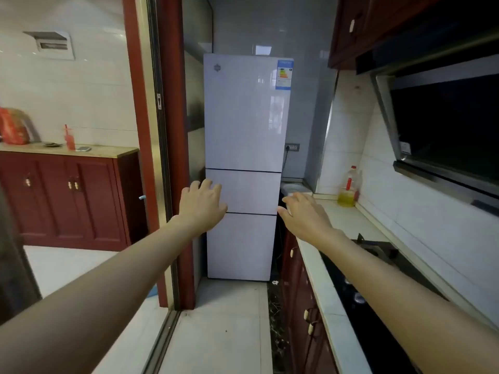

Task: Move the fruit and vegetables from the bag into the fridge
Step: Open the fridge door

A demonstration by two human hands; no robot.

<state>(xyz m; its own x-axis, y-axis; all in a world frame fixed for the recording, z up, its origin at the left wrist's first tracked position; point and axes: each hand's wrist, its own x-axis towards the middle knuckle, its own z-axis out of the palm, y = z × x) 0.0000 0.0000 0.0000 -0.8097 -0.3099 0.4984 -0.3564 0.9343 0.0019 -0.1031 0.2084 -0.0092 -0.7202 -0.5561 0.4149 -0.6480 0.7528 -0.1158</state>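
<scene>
A tall pale three-door fridge (244,117) stands at the end of the narrow kitchen, all doors closed. Both my arms stretch toward it. My left hand (201,205) is in front of the left edge of the middle door, fingers spread and empty. My right hand (303,214) hovers by the fridge's right edge near the middle and lower doors, fingers apart and empty. A red plastic bag (13,126) sits on the sideboard in the room to the left. No fruit or vegetables are visible.
A counter (321,268) with a black gas hob (361,287) runs along the right; an oil bottle (348,187) stands at its far end. A range hood (442,125) hangs above. A red door frame (172,157) borders the left. A red sideboard (67,195) holds a phone.
</scene>
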